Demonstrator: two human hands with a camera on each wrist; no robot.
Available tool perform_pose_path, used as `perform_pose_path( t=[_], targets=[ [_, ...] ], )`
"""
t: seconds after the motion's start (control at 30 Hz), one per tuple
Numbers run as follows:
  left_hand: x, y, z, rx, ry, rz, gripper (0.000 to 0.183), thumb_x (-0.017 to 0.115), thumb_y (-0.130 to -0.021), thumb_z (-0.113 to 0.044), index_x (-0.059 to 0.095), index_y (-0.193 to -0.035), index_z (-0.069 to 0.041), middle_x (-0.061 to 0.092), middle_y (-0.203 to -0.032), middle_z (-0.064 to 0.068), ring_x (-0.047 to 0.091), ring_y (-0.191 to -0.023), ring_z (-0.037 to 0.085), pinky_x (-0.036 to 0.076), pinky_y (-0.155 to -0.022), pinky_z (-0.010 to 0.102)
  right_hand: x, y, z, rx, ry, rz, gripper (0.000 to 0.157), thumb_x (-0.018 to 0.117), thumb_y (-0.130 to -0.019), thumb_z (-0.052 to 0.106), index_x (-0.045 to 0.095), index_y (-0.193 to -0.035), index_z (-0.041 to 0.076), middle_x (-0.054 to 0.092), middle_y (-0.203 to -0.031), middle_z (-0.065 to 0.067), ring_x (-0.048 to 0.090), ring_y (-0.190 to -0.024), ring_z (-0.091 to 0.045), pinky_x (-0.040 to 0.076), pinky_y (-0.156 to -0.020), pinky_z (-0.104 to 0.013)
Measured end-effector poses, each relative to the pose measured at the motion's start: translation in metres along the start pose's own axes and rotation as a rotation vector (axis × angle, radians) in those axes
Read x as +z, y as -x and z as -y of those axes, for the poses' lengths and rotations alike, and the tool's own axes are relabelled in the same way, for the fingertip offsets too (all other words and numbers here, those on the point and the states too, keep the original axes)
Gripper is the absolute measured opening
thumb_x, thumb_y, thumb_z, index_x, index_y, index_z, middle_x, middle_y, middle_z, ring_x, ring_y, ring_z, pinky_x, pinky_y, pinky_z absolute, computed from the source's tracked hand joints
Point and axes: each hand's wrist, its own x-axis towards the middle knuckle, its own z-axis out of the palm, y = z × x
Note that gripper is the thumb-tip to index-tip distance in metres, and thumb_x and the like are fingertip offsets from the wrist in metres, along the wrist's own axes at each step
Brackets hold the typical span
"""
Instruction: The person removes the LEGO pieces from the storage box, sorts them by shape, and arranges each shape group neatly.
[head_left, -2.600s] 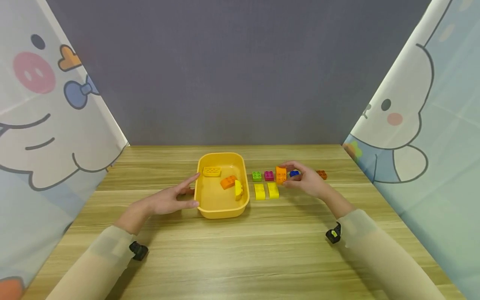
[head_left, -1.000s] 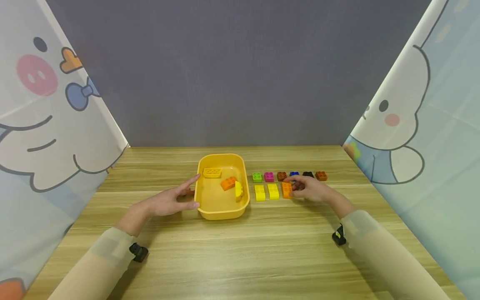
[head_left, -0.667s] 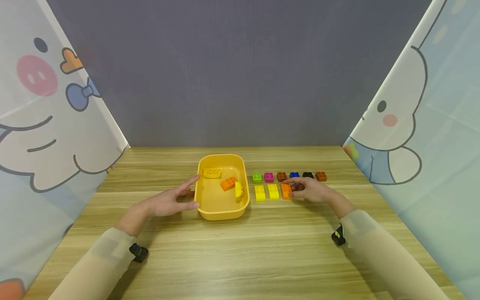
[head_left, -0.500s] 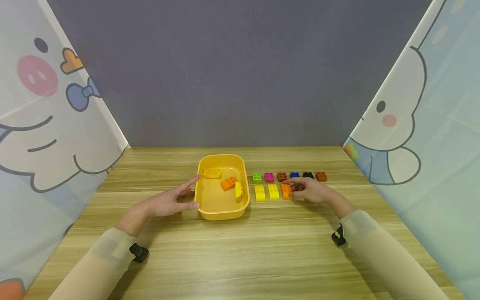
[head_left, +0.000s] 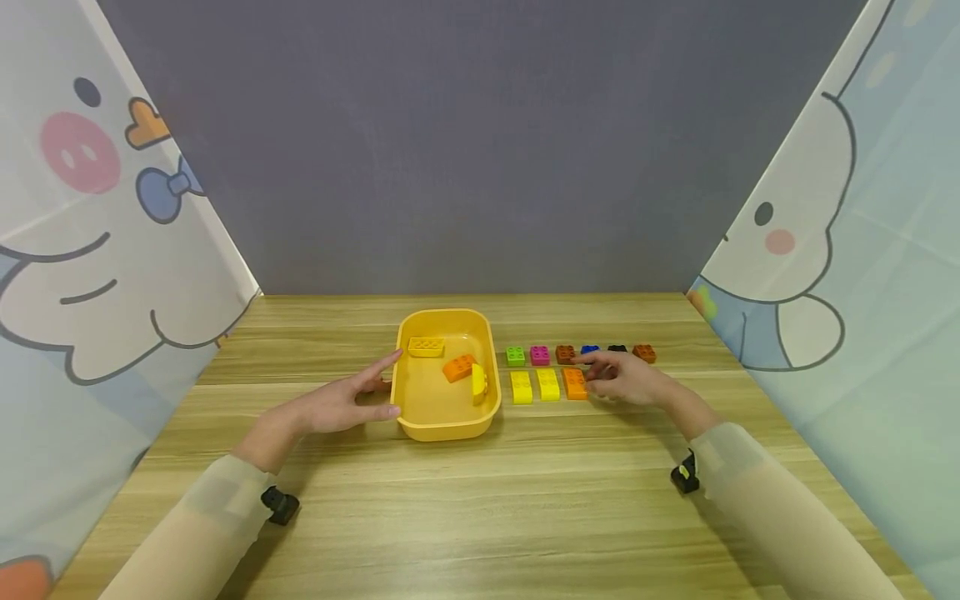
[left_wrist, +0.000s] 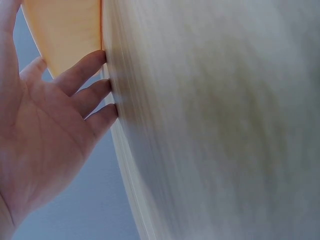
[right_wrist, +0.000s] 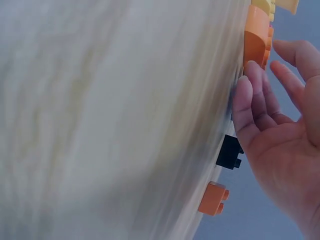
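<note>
A yellow bin (head_left: pixel 446 432) stands on the table, and my left hand (head_left: pixel 335 403) rests with spread fingers along its left side. Inside it lie a yellow brick (head_left: pixel 426 347), an orange brick (head_left: pixel 458 367) and a rounded yellow brick (head_left: pixel 478 385). Another orange toy brick (head_left: pixel 575 384) sits studs up on the table, right of two yellow bricks (head_left: pixel 521 387). My right hand (head_left: pixel 630 381) is just right of that orange brick, thumb and fingers parted. In the right wrist view the fingertips are close by the orange brick (right_wrist: pixel 256 35), with nothing between them.
Behind runs a row of small bricks: green (head_left: pixel 515 357), magenta (head_left: pixel 539 356), brown (head_left: pixel 565 355), blue (head_left: pixel 590 350), black (head_left: pixel 617 348) and another brown one (head_left: pixel 644 353). A grey panel (head_left: pixel 480 150) closes off the table's back, with printed cloth on both sides.
The orange brick, earlier held up in my right hand over the back row, now lies beside the yellow bricks. My right hand has let go and shifted slightly right. My left hand stays.
</note>
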Motion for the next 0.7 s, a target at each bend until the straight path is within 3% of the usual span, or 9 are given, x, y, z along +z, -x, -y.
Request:
perform_pose_path(
  t=[0.17, 0.37, 0.5, 0.7],
  targets=[
    [0.000, 0.000, 0.000, -0.003, -0.009, -0.004, 0.101, 0.071, -0.102, -0.061, 0.005, -0.177, -0.042, 0.046, -0.171, 0.023, 0.039, -0.160, 0.051, 0.027, -0.124, 0.082, -0.003, 0.004, 0.005, -0.040, -0.001, -0.075, 0.046, 0.068, -0.110, 0.019, 0.062, -0.153, 0.005, 0.070, -0.126, -0.019, 0.065, -0.093, -0.020, 0.060, -0.075, -0.031],
    [0.000, -0.001, -0.001, -0.010, -0.005, -0.003, 0.102, 0.071, -0.102, -0.062, 0.005, -0.177, -0.042, 0.046, -0.171, 0.023, 0.038, -0.160, 0.052, 0.026, -0.124, 0.082, 0.004, 0.000, 0.030, -0.120, 0.015, -0.163, 0.035, 0.062, -0.113, 0.018, 0.069, -0.144, 0.003, 0.075, -0.131, -0.020, 0.065, -0.098, -0.019, 0.055, -0.077, -0.026],
    [0.000, -0.001, -0.001, -0.012, 0.000, -0.003, 0.102, 0.071, -0.102, -0.062, 0.005, -0.177, -0.043, 0.046, -0.171, 0.023, 0.038, -0.161, 0.051, 0.026, -0.124, 0.082, 0.015, -0.011, 0.053, -0.141, 0.015, -0.176, 0.034, 0.062, -0.113, 0.017, 0.070, -0.142, 0.003, 0.075, -0.121, -0.020, 0.063, -0.088, -0.021, 0.053, -0.070, -0.027],
    [0.000, -0.001, 0.000, -0.017, 0.004, 0.001, 0.102, 0.071, -0.102, -0.062, 0.005, -0.177, -0.042, 0.045, -0.171, 0.024, 0.037, -0.161, 0.052, 0.026, -0.124, 0.082, 0.033, -0.040, 0.088, -0.222, 0.023, -0.167, 0.032, 0.063, -0.113, 0.022, 0.071, -0.142, 0.012, 0.073, -0.119, -0.012, 0.065, -0.097, -0.020, 0.056, -0.083, -0.035]
  ],
)
